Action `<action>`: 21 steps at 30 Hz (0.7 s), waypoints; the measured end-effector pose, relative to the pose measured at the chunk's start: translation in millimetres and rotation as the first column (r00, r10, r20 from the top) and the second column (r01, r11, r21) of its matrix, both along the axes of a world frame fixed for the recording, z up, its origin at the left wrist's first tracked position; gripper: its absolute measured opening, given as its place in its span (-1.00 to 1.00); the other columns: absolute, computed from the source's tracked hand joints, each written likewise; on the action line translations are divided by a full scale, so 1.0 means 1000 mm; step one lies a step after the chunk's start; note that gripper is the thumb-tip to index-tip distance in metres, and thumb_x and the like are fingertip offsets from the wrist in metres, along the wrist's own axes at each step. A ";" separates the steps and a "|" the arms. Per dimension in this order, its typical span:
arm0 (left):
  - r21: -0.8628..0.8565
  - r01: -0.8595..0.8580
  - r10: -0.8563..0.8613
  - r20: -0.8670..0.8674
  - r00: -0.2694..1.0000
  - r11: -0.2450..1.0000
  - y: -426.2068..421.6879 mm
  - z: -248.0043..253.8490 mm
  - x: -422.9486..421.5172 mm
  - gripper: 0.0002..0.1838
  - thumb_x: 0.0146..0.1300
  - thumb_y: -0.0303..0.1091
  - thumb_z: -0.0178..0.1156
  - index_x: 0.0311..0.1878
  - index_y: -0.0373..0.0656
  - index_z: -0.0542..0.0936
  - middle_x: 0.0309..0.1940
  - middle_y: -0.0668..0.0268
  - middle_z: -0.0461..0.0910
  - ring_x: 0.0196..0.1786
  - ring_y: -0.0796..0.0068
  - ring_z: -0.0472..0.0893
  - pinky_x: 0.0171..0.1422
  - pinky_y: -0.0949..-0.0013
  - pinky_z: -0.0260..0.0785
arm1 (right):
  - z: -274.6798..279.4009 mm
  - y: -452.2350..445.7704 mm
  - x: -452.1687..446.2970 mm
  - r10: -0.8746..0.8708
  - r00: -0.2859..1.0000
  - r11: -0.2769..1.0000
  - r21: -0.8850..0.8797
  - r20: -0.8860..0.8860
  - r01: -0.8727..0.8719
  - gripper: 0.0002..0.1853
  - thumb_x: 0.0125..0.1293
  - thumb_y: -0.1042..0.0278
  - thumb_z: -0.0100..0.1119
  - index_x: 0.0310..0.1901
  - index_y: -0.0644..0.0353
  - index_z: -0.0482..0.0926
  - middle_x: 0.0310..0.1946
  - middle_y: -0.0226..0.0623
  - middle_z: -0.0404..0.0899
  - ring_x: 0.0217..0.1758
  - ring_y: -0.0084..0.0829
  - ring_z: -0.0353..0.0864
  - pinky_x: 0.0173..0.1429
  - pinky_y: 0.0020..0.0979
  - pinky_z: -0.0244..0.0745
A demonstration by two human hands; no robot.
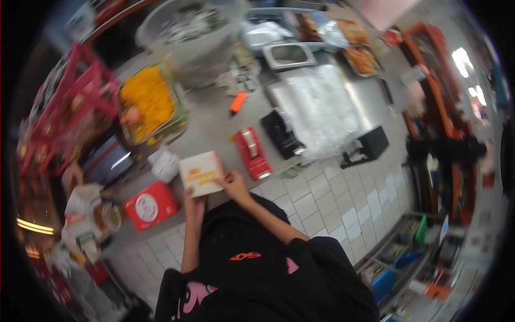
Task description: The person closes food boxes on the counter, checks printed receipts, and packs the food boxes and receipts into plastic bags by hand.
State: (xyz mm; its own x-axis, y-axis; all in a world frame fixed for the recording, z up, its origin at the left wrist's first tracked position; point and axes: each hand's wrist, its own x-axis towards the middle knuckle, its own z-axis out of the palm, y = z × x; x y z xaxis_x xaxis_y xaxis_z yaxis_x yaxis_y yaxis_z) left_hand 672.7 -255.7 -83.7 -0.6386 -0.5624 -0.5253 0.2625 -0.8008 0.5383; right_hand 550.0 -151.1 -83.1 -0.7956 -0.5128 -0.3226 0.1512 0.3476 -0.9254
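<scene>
A small cream-coloured box [199, 173] with yellow and orange print is at the near edge of the metal table. My left hand [194, 199] grips its lower left edge, the thumb on the front. At its right side, the fingers of my right hand [234, 188] are pinched against the edge. The box's underside is hidden. A red tape dispenser [252, 153] stands just right of my right hand. Left of the box are a crumpled white paper item [163, 163] and a red box with a white round emblem [152, 206].
An orange-handled cutter [236, 103] and a black holder [281, 134] lie beyond. Clear plastic bags [320, 110] cover the table's right. A tray of yellow food [147, 102], a dark tablet [109, 161] and a large plastic tub [193, 56] stand left and behind.
</scene>
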 end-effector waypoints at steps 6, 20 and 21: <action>-0.254 0.061 0.008 0.263 0.965 0.965 0.002 0.029 -0.015 -0.62 0.34 -0.18 0.03 -0.04 -0.36 0.32 -0.11 0.09 0.51 -0.02 0.32 0.55 0.08 0.25 0.45 | 0.026 0.001 -0.014 0.018 0.992 1.000 -0.004 0.125 -0.018 -0.58 0.08 0.25 0.37 -0.29 0.40 0.36 -0.53 -0.23 0.52 -0.52 -0.56 0.53 -0.47 -0.50 0.56; -0.694 0.683 0.239 0.719 0.652 0.227 -0.016 0.037 -0.006 -0.54 0.30 -0.08 0.03 -0.03 -0.37 0.36 -0.16 -0.07 0.45 -0.09 0.01 0.51 0.01 0.10 0.33 | 0.037 -0.001 -0.038 0.415 0.782 0.904 0.116 -0.465 -0.411 -0.51 0.20 0.31 0.20 0.13 0.32 0.36 -0.20 -0.21 0.36 -0.24 -0.39 0.53 -0.28 -0.49 0.48; -0.711 0.628 0.157 0.692 0.705 0.317 -0.013 0.052 -0.005 -0.54 0.29 -0.09 0.05 0.00 -0.34 0.34 -0.14 -0.05 0.45 -0.04 0.08 0.51 0.02 0.15 0.34 | 0.054 -0.001 -0.038 0.406 0.831 0.906 0.048 -0.381 -0.421 -0.52 0.20 0.36 0.19 0.14 0.32 0.36 -0.21 -0.20 0.36 -0.20 -0.38 0.55 -0.22 -0.49 0.50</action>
